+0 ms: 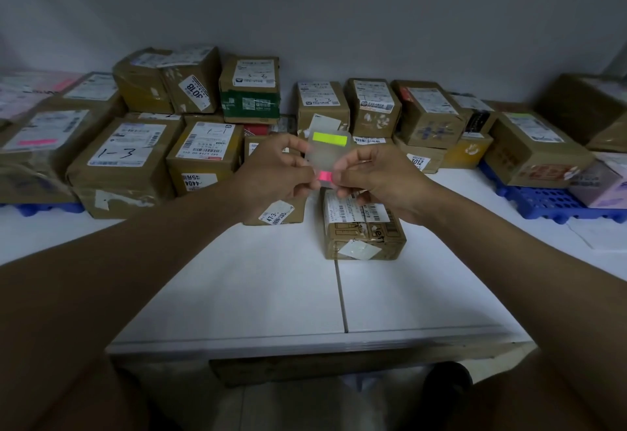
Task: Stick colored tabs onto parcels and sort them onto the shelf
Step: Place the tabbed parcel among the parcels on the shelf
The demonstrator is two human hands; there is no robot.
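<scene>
Both hands hold up a translucent tab sheet (324, 155) above the table. A yellow-green tab (329, 139) sits near its top and a pink tab (324, 177) near its bottom. My left hand (274, 172) grips the sheet's left edge. My right hand (376, 179) pinches at the pink tab. Directly below lies a small brown parcel (364, 232) with printed labels. Another parcel (274, 213) lies partly hidden under my left hand.
Several brown cardboard parcels (125, 159) stand in rows along the back of the white table (271, 295), against a grey wall. Blue plastic pallets (543, 203) carry parcels at right and left. One left parcel bears a pink tab (37, 142).
</scene>
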